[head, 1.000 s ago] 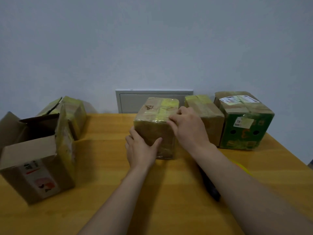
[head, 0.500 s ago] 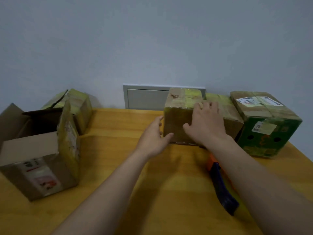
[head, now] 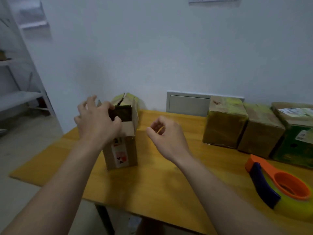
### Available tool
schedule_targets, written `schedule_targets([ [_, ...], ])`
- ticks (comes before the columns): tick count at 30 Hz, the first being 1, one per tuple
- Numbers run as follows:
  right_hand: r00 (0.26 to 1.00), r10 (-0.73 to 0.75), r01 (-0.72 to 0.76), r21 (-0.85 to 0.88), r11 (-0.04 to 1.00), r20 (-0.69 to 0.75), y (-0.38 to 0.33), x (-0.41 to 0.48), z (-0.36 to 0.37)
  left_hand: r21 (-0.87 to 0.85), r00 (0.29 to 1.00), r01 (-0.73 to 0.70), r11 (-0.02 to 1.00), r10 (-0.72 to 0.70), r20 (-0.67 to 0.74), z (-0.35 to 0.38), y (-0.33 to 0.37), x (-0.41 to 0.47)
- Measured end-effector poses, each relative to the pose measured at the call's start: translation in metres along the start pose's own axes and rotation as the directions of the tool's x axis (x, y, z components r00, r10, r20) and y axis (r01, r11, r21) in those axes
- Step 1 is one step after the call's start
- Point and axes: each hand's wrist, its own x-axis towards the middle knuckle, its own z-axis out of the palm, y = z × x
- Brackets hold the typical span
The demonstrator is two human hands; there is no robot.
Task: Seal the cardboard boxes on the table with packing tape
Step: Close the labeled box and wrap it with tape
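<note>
An open cardboard box point(head: 121, 150) with a red-marked label stands at the table's left. My left hand point(head: 96, 122) grips its near top flap, fingers curled over the edge. Free of any object, my right hand point(head: 165, 135) hovers just right of that box with its fingers loosely curled. A tape dispenser point(head: 277, 185) with an orange hub, blue handle and yellow tape roll lies at the right front. Three taped boxes stand in a row at the back right: a brown one point(head: 223, 122), a second brown one point(head: 260, 133) and a green one point(head: 296, 138).
Another yellow-taped box point(head: 133, 102) stands behind the open one, by the wall. The wooden table point(head: 152, 182) ends close on the left and at the front. A grey wall panel point(head: 186, 104) sits behind the table, and metal shelving point(head: 18, 78) stands at far left.
Both hands left the taped brown box at the back right and swung left. My left hand has taken hold of the open box's flap; the view turned left with them.
</note>
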Motion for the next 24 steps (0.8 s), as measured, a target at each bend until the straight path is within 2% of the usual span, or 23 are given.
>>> schedule_targets([
  [2,0.995,-0.049,0.050,-0.010,0.999,0.090,-0.015,-0.006,0.015,0.011,0.982,0.090,0.996,-0.091,0.166,0.005,-0.014,0.007],
  [3,0.989,-0.052,0.058,-0.036,0.998,0.139,-0.019,-0.009,0.021,-0.028,0.975,0.110,0.994,-0.102,0.197,0.006,-0.018,0.009],
  [7,0.971,0.055,-0.013,-0.177,0.984,0.232,-0.018,-0.016,0.028,-0.233,0.978,0.088,0.968,-0.040,0.203,0.000,-0.017,0.004],
  [9,0.969,0.119,-0.079,-0.190,0.979,0.214,-0.013,-0.018,0.022,-0.339,0.967,0.092,0.936,-0.002,0.257,-0.006,-0.006,-0.006],
  [11,0.981,0.120,-0.089,-0.195,0.977,0.154,-0.006,-0.022,0.011,-0.471,0.944,0.107,0.876,0.060,0.325,-0.011,0.009,-0.022],
  [14,0.999,0.002,0.003,-0.166,0.986,0.033,0.009,-0.032,-0.016,-0.598,0.910,0.073,0.798,0.192,0.368,-0.013,0.038,-0.051],
  [18,0.993,-0.075,0.079,-0.039,0.996,0.088,0.038,-0.054,-0.065,-0.681,0.873,-0.021,0.732,0.346,0.344,-0.014,0.082,-0.083],
  [24,0.998,-0.063,0.063,-0.039,0.997,0.001,0.076,-0.081,-0.121,-0.818,0.722,-0.052,0.573,0.588,0.366,-0.017,0.123,-0.101],
])
